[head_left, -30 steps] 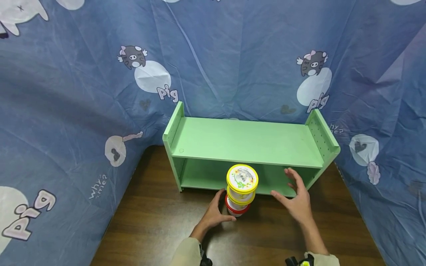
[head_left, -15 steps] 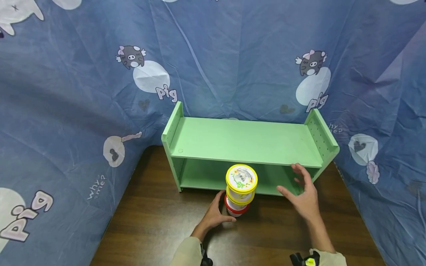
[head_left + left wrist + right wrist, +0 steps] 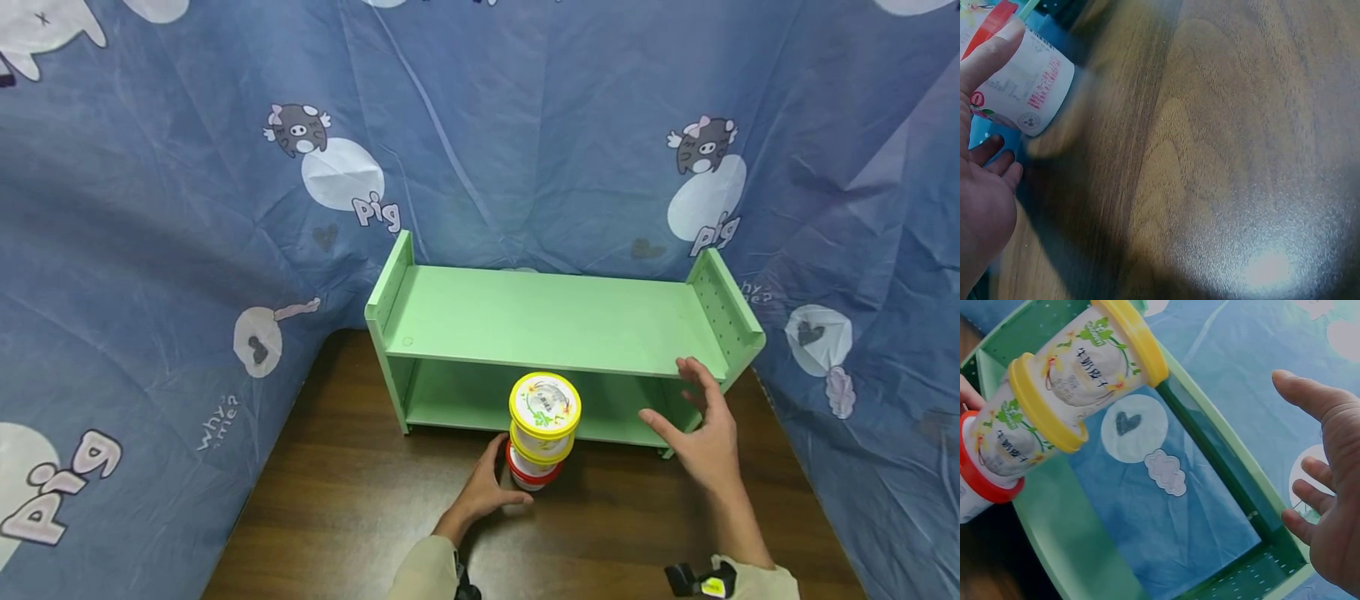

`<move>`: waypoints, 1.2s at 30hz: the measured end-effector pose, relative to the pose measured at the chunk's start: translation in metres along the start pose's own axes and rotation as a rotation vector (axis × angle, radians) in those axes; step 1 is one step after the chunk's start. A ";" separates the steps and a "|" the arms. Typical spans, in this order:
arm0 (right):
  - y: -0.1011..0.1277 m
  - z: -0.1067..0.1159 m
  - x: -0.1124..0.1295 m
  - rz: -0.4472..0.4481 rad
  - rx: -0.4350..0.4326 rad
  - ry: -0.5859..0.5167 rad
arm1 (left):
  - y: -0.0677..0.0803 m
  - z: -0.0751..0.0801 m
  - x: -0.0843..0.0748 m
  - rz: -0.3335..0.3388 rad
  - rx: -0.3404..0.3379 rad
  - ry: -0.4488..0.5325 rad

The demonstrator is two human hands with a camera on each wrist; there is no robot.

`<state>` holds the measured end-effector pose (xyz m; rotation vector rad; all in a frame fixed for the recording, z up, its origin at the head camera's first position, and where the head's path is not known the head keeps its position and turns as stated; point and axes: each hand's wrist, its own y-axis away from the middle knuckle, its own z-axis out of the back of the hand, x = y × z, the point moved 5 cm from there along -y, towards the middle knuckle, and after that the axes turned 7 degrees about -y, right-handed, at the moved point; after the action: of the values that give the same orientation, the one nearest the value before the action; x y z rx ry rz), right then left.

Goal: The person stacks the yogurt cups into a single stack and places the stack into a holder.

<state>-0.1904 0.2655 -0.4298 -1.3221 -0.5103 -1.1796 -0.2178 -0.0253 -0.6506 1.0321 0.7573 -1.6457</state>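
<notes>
Three tubs stand stacked on the wooden table [image 3: 352, 500], just in front of a green shelf [image 3: 555, 321]. The top two are yellow-lidded tubs [image 3: 545, 406] [image 3: 1104, 356]. The bottom one is a red-lidded tub [image 3: 531, 472] [image 3: 1025, 94] [image 3: 975, 481]. My left hand [image 3: 486, 486] [image 3: 979, 206] grips the bottom tub, thumb on one side and fingers curled round the other. My right hand [image 3: 701, 433] [image 3: 1329, 506] hovers open to the right of the stack, near the shelf's right end, touching nothing.
The shelf has two levels and stands against a blue cartoon-print cloth [image 3: 187, 208] that walls in the table at the back and on both sides. Bare wood lies left and right of the stack.
My right hand has drifted right and slightly back, away from the stack toward the shelf's right end. The left hand and the stack have stayed put.
</notes>
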 end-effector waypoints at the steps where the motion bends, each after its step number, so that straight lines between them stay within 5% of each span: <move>1: -0.001 0.001 0.001 0.007 -0.003 0.005 | 0.000 0.000 0.000 -0.003 -0.002 -0.001; 36: -0.024 0.061 0.016 0.101 -0.289 0.037 | -0.007 -0.011 0.008 -0.023 -0.025 0.039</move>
<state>-0.1856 0.3199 -0.3902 -1.5499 -0.2481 -1.2237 -0.2226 -0.0168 -0.6625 1.0440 0.8158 -1.6356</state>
